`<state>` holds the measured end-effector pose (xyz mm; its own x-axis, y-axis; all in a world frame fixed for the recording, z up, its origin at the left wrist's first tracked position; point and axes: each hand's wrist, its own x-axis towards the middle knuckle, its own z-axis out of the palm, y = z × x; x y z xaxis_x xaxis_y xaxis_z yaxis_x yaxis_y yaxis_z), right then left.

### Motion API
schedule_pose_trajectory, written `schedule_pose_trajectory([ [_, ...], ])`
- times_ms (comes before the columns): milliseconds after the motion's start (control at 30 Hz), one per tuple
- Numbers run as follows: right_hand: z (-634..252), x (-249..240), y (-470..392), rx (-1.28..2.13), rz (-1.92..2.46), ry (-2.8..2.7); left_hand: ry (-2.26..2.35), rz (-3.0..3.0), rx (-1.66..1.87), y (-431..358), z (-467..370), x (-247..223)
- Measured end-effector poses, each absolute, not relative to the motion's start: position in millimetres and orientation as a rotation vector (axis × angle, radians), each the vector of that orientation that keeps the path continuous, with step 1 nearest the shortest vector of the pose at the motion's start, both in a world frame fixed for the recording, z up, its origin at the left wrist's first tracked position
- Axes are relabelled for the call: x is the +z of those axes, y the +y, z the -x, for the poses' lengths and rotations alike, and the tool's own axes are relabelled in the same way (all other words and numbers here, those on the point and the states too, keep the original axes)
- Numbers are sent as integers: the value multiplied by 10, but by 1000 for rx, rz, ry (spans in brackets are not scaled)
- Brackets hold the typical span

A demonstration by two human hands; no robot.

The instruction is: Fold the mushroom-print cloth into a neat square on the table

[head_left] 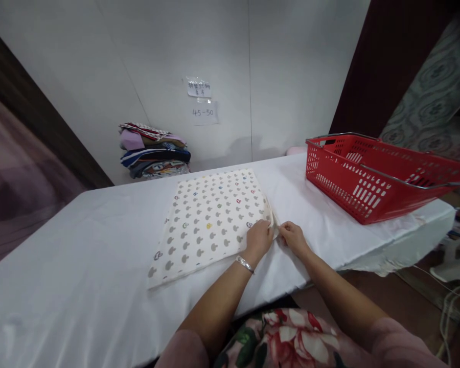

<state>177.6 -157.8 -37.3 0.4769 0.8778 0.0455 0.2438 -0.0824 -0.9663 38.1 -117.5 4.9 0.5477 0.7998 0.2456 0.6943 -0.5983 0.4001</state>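
Floral top [287, 340] closest to camera, bottom of view, pink sleeves to either side. Clock below is centred on the printed cloth, 12 = wall side.

Left hand [259, 236]: at 4 o'clock, fist curled over the cloth's near right corner, gripping the fabric edge. Silver bracelet [245, 264] on that wrist. Right hand [292, 238]: just beside it on the 3 o'clock side, thumb and fingertips pinching the same corner. Hands close together, fabric between them.

Printed cloth [205, 225]: off-white, rows of grey mushroom shapes plus a few coloured ones. Lies flat mid-table, layered, edges slightly lifted and curved at the hands. White-covered table [80, 250] under it, cover a bit rumpled.

Red basket [341, 191]: between 2 and 3 o'clock, upright on the table, well apart from the cloth, perforated sides, metal handles. Folded fabric stack [157, 153]: between 10 and 11, by the wall, mixed colours. Two paper labels [205, 112] on the pale wall [291, 66] at 12, lower one reads 45-50. Pink drape [15, 174] out between 9 and 10.
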Motion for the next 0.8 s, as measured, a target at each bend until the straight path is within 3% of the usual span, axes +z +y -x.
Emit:
schedule_pose_trajectory([
  [567,-1766,-332,-1611,773,1472,-866,1334,-2659,551,-1079,-258,429],
  [800,-1770,-286,-1632,936,1331,-739,1178,-2640,310,-1180,-395,231],
])
